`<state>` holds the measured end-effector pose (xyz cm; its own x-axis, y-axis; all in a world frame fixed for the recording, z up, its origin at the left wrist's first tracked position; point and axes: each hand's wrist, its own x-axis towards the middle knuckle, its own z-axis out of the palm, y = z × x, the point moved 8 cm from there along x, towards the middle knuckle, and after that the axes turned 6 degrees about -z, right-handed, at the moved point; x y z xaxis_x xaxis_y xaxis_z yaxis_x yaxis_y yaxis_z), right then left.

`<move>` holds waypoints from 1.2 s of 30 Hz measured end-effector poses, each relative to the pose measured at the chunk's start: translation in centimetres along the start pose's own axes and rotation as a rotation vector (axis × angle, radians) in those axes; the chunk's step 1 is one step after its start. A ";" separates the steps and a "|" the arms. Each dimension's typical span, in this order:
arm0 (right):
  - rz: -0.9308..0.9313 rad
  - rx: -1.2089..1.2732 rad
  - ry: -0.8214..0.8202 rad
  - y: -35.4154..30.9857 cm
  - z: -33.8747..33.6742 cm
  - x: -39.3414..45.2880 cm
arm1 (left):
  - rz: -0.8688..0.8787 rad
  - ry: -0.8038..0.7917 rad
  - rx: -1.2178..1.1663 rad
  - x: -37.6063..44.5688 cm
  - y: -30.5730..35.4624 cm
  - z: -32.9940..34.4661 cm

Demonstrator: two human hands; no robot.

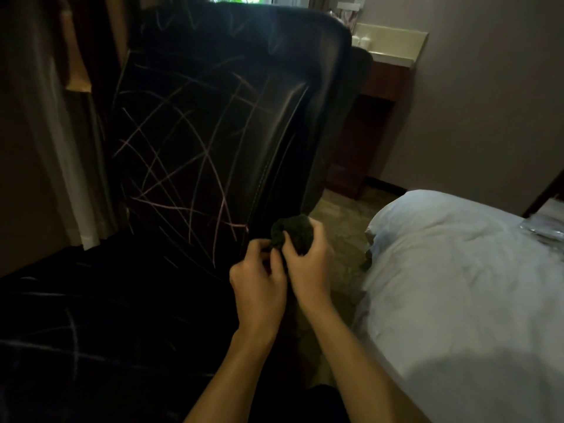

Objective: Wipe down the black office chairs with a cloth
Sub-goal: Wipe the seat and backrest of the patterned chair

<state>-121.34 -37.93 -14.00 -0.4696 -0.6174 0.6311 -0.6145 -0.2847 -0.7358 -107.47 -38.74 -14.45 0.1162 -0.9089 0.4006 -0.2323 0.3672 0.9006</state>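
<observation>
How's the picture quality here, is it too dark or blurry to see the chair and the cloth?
Head view: dim overall; the black chair shows mainly through pale scribble lines and a glare streak on its backrest. The dark cloth, held by both hands, is soft and hard to outline. The white bed is brightest. Edges bend from the wide lens.

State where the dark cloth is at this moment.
In the head view, the dark cloth sits low and just right of centre, bunched between the left hand and right hand, beside the chair backrest's lower right edge, left of the bed.
</observation>
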 end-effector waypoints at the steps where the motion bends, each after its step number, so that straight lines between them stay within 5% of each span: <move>1: 0.013 -0.032 -0.027 0.8 0.2 -1.1 | -0.030 -0.008 0.020 -0.7 -1.3 0.1; 5: 0.043 -0.109 -0.094 2.1 0.3 -3.5 | -0.117 -0.012 0.016 -2.6 -4.0 0.0; 13: -0.223 -0.143 0.077 -5.0 -1.8 2.8 | -0.123 0.116 -0.241 0.1 0.6 -1.0; 24: 0.023 -0.170 -0.201 5.3 1.1 -4.4 | -0.256 0.021 -0.013 -5.2 -8.0 0.5; 27: -0.049 -0.274 -0.139 3.7 -0.9 -2.6 | -0.230 0.044 -0.087 -4.6 -6.1 0.3; 36: -0.130 0.023 0.027 -4.3 -2.0 5.4 | -0.023 0.167 -0.253 0.8 2.9 -0.7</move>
<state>-122.54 -38.56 -6.90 -0.4039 -0.5545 0.7276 -0.6566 -0.3781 -0.6526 -107.37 -38.23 -11.36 0.2809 -0.8800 0.3831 0.0179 0.4039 0.9146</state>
